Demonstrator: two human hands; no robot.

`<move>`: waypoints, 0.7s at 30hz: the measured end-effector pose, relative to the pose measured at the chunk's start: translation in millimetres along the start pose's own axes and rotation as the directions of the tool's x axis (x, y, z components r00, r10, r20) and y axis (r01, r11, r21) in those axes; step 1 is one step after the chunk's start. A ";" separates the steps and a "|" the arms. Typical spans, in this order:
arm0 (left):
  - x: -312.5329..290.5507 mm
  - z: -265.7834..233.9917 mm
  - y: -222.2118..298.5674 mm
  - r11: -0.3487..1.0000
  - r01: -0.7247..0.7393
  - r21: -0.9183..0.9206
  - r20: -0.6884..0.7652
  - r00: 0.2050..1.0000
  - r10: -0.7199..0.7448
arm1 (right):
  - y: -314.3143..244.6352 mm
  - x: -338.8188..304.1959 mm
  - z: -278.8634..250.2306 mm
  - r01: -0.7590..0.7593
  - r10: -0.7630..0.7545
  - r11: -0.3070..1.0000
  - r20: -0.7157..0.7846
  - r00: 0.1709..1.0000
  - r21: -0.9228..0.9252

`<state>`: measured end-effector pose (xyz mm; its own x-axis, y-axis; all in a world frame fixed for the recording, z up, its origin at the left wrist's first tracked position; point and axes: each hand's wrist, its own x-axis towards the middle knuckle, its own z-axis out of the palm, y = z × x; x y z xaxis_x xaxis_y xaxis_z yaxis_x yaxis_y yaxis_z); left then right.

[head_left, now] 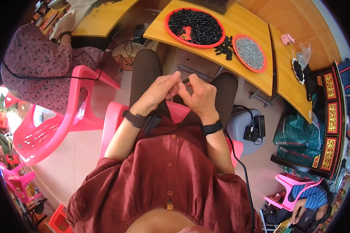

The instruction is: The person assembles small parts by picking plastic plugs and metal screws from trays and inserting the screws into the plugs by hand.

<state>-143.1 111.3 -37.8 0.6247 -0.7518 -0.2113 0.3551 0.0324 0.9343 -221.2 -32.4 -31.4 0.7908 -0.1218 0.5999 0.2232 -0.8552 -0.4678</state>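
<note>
Above my lap, my two hands meet at the fingertips. My right hand (201,95) is closed, pinching a small black cylindrical piece (186,80) between thumb and fingers. My left hand (161,90) is closed too, its fingers pressed together right beside that piece; whatever they hold is hidden. Beyond my hands, on the yellow table (256,79), stands a red round tray (166,24) heaped with similar black pieces (198,25). More loose black pieces (224,49) lie beside it. A second red tray (236,50) holds many small silvery pieces (249,52).
A pink plastic chair (72,105) and a person in a patterned garment (39,66) are at the left. Right of my legs is a grey-blue stool (237,126) with black adapters (256,128). A black cable (243,165) runs down past my right side.
</note>
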 end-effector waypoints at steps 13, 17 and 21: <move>33.0 -15.1 -1.7 0.991 0.065 -0.118 -0.063 0.995 -0.072 | 110.6 68.8 -30.5 -0.505 0.435 0.718 -0.257 0.863 -0.478; 54.9 -23.4 9.8 0.988 0.068 -0.139 -0.101 0.991 -0.082 | 131.3 84.8 -30.1 -0.533 0.510 0.683 -0.197 0.837 -0.499; 81.5 -28.6 16.1 0.984 0.053 -0.172 -0.123 0.990 -0.075 | 141.7 94.7 -31.8 -0.543 0.532 0.676 -0.180 0.827 -0.498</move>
<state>-66.6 69.4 -48.2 0.6767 -0.6657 -0.3145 0.5023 0.1050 0.8583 -132.9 -181.1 -20.2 0.6703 -0.6464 0.3645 -0.5622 -0.7629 -0.3191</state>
